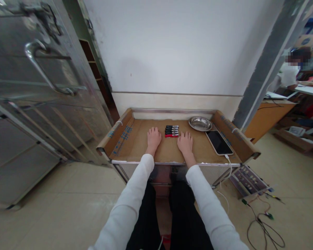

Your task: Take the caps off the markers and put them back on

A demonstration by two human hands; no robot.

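Observation:
My left hand [153, 139] rests palm down on the brown cardboard surface [135, 139], its fingers pointing away from me and holding nothing. To the right of it, several black markers [171, 129] lie side by side in a stack of rows. A red marker [171, 135] forms the row closest to me. Just right of the markers, my right hand [185, 142] also lies palm down, its fingers loosely apart and nothing in them. Its fingertips are close to the red marker's end; whether they touch it I cannot tell.
A round steel dish [200, 123] stands at the back right. In front of it lies a smartphone [219, 142] with a white cable [229, 165]. Raised cardboard sides [231, 133] border the surface. A metal door [54, 69] is at left. Another person [289, 71] sits far right.

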